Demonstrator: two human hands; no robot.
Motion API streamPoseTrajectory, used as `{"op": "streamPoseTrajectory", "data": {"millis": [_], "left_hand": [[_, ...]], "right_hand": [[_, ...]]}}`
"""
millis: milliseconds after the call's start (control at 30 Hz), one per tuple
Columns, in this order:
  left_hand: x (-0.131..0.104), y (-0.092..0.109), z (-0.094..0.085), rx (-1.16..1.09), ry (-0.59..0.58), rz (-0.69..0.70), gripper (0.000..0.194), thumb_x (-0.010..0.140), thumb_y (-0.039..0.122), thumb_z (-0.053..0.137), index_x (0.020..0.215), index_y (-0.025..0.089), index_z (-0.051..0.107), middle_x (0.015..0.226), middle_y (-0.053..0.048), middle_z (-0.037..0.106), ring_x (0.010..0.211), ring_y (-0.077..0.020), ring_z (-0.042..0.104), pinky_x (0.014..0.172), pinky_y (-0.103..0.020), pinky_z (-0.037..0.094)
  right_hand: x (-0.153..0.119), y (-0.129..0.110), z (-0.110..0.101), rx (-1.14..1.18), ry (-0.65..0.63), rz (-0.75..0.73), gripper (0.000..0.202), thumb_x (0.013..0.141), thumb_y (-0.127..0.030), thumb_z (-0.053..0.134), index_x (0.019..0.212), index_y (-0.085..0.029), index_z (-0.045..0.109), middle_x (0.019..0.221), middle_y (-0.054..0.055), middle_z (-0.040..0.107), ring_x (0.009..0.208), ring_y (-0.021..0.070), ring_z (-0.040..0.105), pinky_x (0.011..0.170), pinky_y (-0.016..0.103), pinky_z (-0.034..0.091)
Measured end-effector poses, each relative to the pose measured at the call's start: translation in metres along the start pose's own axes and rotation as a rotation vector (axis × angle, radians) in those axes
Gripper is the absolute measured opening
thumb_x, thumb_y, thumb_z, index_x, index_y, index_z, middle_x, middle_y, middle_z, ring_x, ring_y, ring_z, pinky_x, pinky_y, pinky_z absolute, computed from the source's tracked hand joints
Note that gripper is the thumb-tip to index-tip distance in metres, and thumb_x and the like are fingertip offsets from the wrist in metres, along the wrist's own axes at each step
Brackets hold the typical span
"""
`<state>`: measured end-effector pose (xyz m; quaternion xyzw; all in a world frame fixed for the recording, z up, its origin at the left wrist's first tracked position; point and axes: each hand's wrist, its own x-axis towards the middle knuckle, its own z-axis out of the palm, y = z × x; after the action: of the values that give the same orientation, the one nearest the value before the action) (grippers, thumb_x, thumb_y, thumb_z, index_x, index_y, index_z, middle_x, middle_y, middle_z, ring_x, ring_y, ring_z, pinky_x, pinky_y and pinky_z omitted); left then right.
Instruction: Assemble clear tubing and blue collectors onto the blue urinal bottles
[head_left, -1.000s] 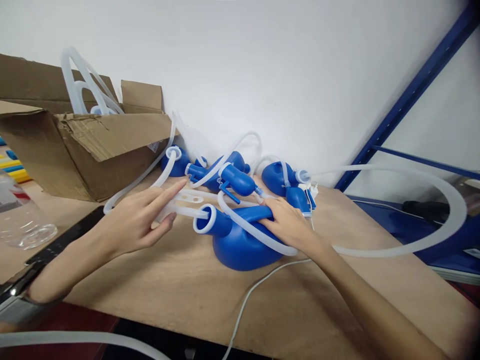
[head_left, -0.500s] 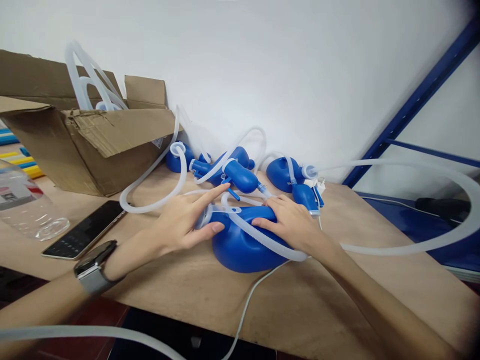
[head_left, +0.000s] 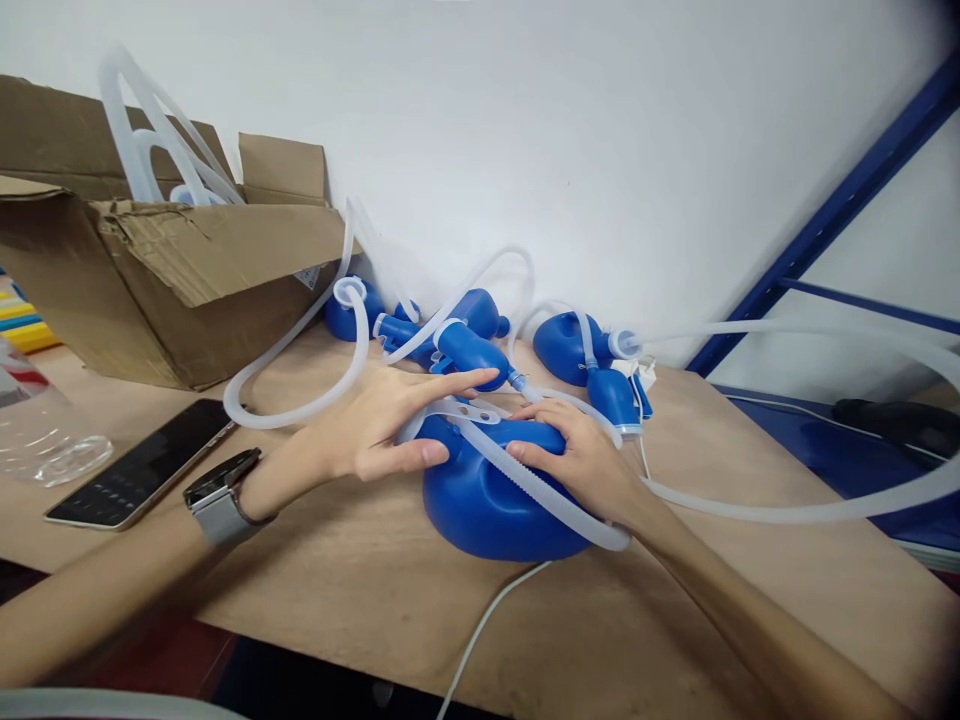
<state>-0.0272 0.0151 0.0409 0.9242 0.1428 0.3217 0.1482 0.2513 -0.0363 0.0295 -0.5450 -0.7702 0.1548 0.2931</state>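
Observation:
A large blue plastic bottle (head_left: 495,500) lies on its side at the table's middle, with a white ribbed hose (head_left: 536,490) across it. My right hand (head_left: 577,450) is wrapped over the handle on top of the bottle. At the bottle's neck end, my left hand (head_left: 397,420) has thumb and index finger spread apart, beside a translucent white strap with holes (head_left: 469,412). The neck itself is partly hidden behind that hand. Just beyond lies a smaller blue piece (head_left: 472,350) with a pale collar.
A cardboard box (head_left: 217,260) with hoses stands at the back left. Near it are a phone (head_left: 142,465) and a clear bottle (head_left: 52,430). More blue bottles (head_left: 566,345) with hoses lie along the wall. A white cable (head_left: 487,620) runs over the front edge.
My left index finger now reaches further right, over the strap, which has shifted and lifted beside the neck. The small blue lever seen near that finger no longer shows. The view has shifted slightly.

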Motion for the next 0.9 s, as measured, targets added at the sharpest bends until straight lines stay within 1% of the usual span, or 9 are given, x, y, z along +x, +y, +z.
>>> {"op": "streamPoseTrajectory", "data": {"millis": [167,267,333,400,467,533,633,800,900], "left_hand": [[0.013,-0.002,-0.008,0.024,-0.117,0.022,0.069,0.097,0.065,0.046,0.155,0.027,0.046,0.133,-0.01,0.07,0.112,-0.0291,0.07,0.098,-0.041,0.054],[0.015,-0.005,-0.007,0.062,-0.072,0.02,0.075,0.099,0.068,0.04,0.16,0.026,0.036,0.139,-0.01,0.066,0.118,-0.0281,0.067,0.101,-0.041,0.051],[0.012,-0.009,-0.002,0.184,0.051,0.024,0.071,0.101,0.063,0.038,0.161,0.025,0.033,0.144,-0.011,0.061,0.125,-0.0281,0.061,0.107,-0.044,0.046],[0.005,-0.013,0.006,0.343,0.289,0.009,0.06,0.102,0.052,0.042,0.154,0.023,0.043,0.141,-0.012,0.062,0.128,-0.0281,0.058,0.112,-0.048,0.042],[-0.005,-0.017,0.013,0.487,0.576,-0.012,0.042,0.099,0.04,0.053,0.135,0.02,0.06,0.127,-0.012,0.067,0.12,-0.0273,0.06,0.107,-0.047,0.044],[-0.015,-0.02,0.019,0.592,0.729,-0.001,0.024,0.094,0.033,0.064,0.113,0.02,0.067,0.109,-0.009,0.07,0.104,-0.0239,0.065,0.095,-0.042,0.05],[-0.025,-0.019,0.022,0.604,0.691,0.019,0.021,0.092,0.032,0.071,0.109,0.02,0.067,0.107,-0.008,0.07,0.097,-0.0206,0.066,0.086,-0.036,0.054],[-0.029,-0.011,0.026,0.6,0.425,-0.042,0.069,0.089,0.053,0.073,0.146,0.02,0.05,0.13,-0.014,0.068,0.123,-0.0316,0.062,0.105,-0.049,0.048],[-0.028,-0.015,0.029,0.592,0.394,-0.071,0.074,0.091,0.053,0.07,0.153,0.022,0.042,0.136,-0.014,0.066,0.127,-0.032,0.061,0.107,-0.051,0.045]], "right_hand": [[0.001,0.0,0.001,-0.026,0.03,0.036,0.049,0.085,-0.07,0.064,0.101,-0.024,0.074,0.114,0.006,0.073,0.113,0.0316,0.064,0.101,0.051,0.046],[0.001,-0.001,0.0,-0.055,0.035,0.052,0.05,0.085,-0.07,0.061,0.101,-0.024,0.073,0.114,0.006,0.073,0.113,0.032,0.064,0.101,0.051,0.046],[0.001,-0.002,0.0,-0.074,0.043,0.062,0.051,0.085,-0.071,0.06,0.099,-0.024,0.073,0.115,0.006,0.073,0.113,0.0322,0.064,0.101,0.051,0.046],[0.0,-0.004,0.0,-0.098,0.054,0.09,0.052,0.085,-0.072,0.059,0.1,-0.023,0.072,0.116,0.007,0.072,0.114,0.0327,0.064,0.101,0.052,0.046],[-0.003,-0.005,0.0,-0.123,0.055,0.1,0.052,0.088,-0.07,0.056,0.103,-0.023,0.072,0.12,0.007,0.071,0.115,0.0329,0.063,0.101,0.051,0.047],[-0.006,-0.004,-0.001,-0.143,0.047,0.069,0.05,0.091,-0.067,0.054,0.109,-0.023,0.07,0.123,0.008,0.07,0.116,0.0327,0.064,0.099,0.051,0.048],[-0.009,0.001,-0.004,-0.149,0.017,-0.033,0.047,0.092,-0.064,0.057,0.115,-0.024,0.069,0.124,0.008,0.07,0.114,0.0319,0.064,0.097,0.049,0.049],[-0.01,0.008,-0.004,-0.12,0.009,-0.158,0.044,0.099,-0.06,0.051,0.116,-0.023,0.066,0.122,0.01,0.07,0.113,0.0316,0.065,0.098,0.049,0.048],[-0.01,0.008,-0.002,-0.097,0.02,-0.17,0.043,0.101,-0.06,0.047,0.11,-0.022,0.065,0.115,0.011,0.071,0.107,0.0313,0.065,0.093,0.048,0.05]]}}
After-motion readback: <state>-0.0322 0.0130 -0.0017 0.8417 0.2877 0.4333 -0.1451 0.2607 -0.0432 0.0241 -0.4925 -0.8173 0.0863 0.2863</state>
